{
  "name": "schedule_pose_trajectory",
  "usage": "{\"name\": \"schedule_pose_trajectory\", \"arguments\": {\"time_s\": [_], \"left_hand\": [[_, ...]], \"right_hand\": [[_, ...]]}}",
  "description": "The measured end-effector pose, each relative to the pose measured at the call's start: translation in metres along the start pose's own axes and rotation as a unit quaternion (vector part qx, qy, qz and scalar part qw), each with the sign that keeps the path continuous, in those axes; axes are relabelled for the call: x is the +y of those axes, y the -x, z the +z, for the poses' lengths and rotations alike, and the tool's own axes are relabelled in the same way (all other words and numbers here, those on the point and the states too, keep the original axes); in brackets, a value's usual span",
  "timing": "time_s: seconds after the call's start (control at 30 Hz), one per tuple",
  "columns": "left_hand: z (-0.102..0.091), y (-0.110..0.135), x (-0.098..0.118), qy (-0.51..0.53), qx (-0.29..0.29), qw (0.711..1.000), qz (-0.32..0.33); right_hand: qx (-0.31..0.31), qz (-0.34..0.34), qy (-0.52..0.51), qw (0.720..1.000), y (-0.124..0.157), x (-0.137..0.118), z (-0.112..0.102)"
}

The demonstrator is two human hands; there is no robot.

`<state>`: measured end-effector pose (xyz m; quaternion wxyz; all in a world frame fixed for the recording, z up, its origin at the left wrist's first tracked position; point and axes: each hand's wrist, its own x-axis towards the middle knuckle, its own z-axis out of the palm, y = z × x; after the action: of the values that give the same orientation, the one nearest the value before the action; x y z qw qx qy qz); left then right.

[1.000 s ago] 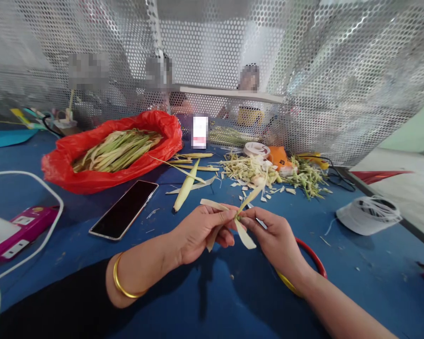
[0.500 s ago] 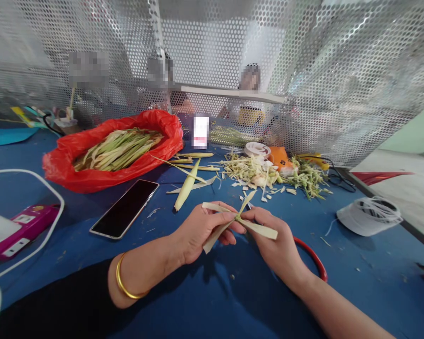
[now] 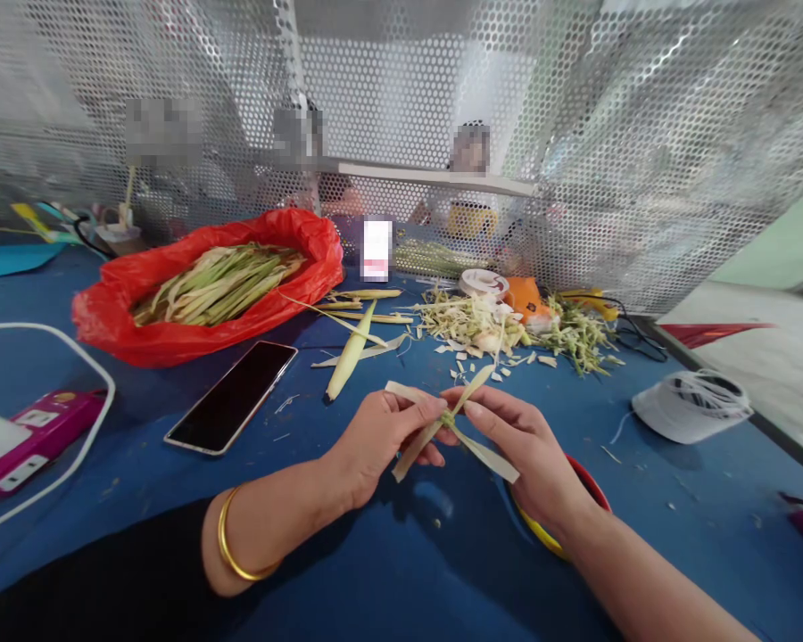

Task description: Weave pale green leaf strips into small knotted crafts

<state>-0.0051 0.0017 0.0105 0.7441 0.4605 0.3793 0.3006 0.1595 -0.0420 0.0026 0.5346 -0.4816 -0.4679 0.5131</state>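
Note:
Near the middle of the table, my left hand (image 3: pixel 388 432) pinches pale green husk strips (image 3: pixel 485 455) between thumb and fingers. The strips cross at a small knotted centre, and their flat ends fan outward. On the other side my right hand (image 3: pixel 515 428) has its thumb and fingers closed at the upper strip, close to the knot. A red and yellow curved handle (image 3: pixel 590 481) shows beneath the right palm; the rest of that tool is hidden. Beyond the hands lies a pale husk-wrapped pod (image 3: pixel 350 357) with a dark end.
A red plastic bag (image 3: pixel 113 334) holds many long husk strips. A phone (image 3: pixel 234 397) and a purple power strip (image 3: pixel 46 437) lie left. Husk scraps (image 3: pixel 468 321), a tape roll (image 3: pixel 483 283) and a white spool (image 3: pixel 692 410) sit farther right. A perforated metal screen (image 3: pixel 401 98) stands behind.
My right thumb and fingers have shifted up onto the upper strip. The red and yellow handle shows more below the right hand. The view has moved slightly.

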Motion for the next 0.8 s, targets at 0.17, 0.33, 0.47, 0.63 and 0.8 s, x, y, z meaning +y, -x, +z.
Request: {"name": "schedule_pose_trajectory", "arguments": {"time_s": [0.17,0.33,0.47,0.63,0.8], "left_hand": [[0.007,0.004,-0.002,-0.040,0.008,0.999,-0.035],[0.008,0.003,0.000,-0.045,0.028,0.998,-0.044],[0.005,0.001,0.001,-0.055,0.033,0.997,-0.033],[-0.004,-0.001,0.006,-0.067,-0.007,0.998,-0.017],[-0.011,-0.002,0.015,-0.073,0.004,0.997,0.016]], "right_hand": [[0.063,-0.065,0.079,0.993,-0.003,0.011,0.002],[0.086,-0.054,0.114,0.988,-0.007,0.011,0.001],[0.105,-0.064,0.115,0.986,-0.006,0.003,-0.003],[0.070,-0.089,0.160,0.981,-0.005,-0.010,-0.009],[-0.025,-0.079,0.193,0.978,-0.004,-0.017,-0.013]]}}
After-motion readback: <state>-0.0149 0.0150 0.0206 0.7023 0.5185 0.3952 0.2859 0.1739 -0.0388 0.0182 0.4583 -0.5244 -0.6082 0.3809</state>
